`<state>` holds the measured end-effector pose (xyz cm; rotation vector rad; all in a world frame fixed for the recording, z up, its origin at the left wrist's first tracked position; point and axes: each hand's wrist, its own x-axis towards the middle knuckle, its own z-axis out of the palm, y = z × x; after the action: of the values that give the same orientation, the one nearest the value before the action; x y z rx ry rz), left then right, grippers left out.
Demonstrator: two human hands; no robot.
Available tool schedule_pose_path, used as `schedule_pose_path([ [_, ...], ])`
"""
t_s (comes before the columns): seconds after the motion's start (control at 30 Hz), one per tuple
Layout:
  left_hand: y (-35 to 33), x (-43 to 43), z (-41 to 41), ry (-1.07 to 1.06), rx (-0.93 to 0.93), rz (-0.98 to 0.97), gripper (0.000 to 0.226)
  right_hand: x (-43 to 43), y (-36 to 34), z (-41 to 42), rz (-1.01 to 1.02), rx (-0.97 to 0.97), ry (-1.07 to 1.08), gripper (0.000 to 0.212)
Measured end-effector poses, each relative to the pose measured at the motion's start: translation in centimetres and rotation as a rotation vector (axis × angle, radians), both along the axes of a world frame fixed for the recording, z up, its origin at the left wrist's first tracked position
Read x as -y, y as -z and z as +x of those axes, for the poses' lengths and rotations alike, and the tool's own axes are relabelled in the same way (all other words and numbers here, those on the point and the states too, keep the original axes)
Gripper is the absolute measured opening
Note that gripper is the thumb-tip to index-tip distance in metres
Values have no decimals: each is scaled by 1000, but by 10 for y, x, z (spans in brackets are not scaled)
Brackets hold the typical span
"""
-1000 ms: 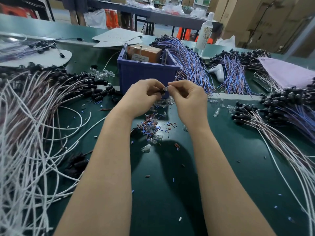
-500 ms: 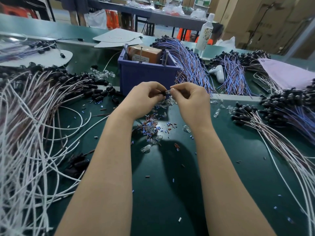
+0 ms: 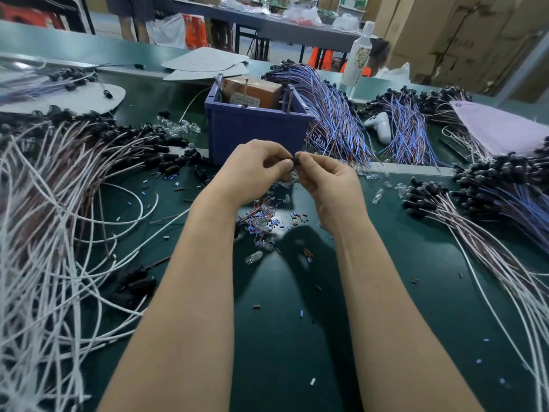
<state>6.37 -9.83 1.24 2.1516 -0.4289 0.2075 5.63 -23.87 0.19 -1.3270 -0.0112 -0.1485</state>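
Earlier clear glint gone; I log left hand (image 3: 256, 171) and right hand (image 3: 330, 185) both pinching one small black cylindrical part (image 3: 295, 162).

Bin (image 3: 255, 135) behind hands (image 3: 294, 173); wire bundles (image 3: 59, 203) left, right.

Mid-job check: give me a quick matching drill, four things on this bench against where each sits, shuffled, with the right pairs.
1 small black part
2 blue bin
3 lone clear bulb
4 white bottle

A upright, far back, right of the bin
B pinched between left hand and right hand
C lying between the forearms
D just behind the hands

Pairs: 1-B, 2-D, 3-C, 4-A
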Motion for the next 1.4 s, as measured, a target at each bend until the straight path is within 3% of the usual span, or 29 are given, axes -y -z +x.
schedule_pose_path([
  [0.2,-1,6,0,-95,35,103,19,-8,6,2,63,6,32,10],
  [0.37,-10,23,-1,-228,-54,338,31,-6,12,4,-50,40,148,14],
  [0.43,-18,29,-3,-208,14,296,32,1,12,8,16,-3,226,14],
  [0.5,-23,34,-5,-69,-102,165,41,11,13,12,156,-75,285,13],
  [0.57,-20,42,-10,51,-434,7,57,18,15,13,279,-126,296,15],
  [0.63,-12,46,-10,53,-669,-275,55,21,16,14,304,-151,291,19],
  [0.67,-8,46,-9,22,-700,-472,47,23,16,15,291,-157,294,20],
  [0.8,-6,18,1,0,-501,-1208,24,36,16,15,183,-173,352,24],
  [0.9,-8,-1,6,-99,-380,-1426,28,46,18,16,-22,-199,425,31],
  [1.03,-9,-19,12,-414,-191,-1401,33,64,19,16,-550,-260,581,44],
  [1.17,-4,-19,15,-516,-198,-1184,39,64,17,12,-1026,-359,459,25],
  [1.27,0,-14,14,-511,-255,-1004,39,49,12,6,-1160,-383,390,28],
  [1.4,-2,-13,13,-484,-225,-906,39,29,1,2,-1088,-19,268,13],
])
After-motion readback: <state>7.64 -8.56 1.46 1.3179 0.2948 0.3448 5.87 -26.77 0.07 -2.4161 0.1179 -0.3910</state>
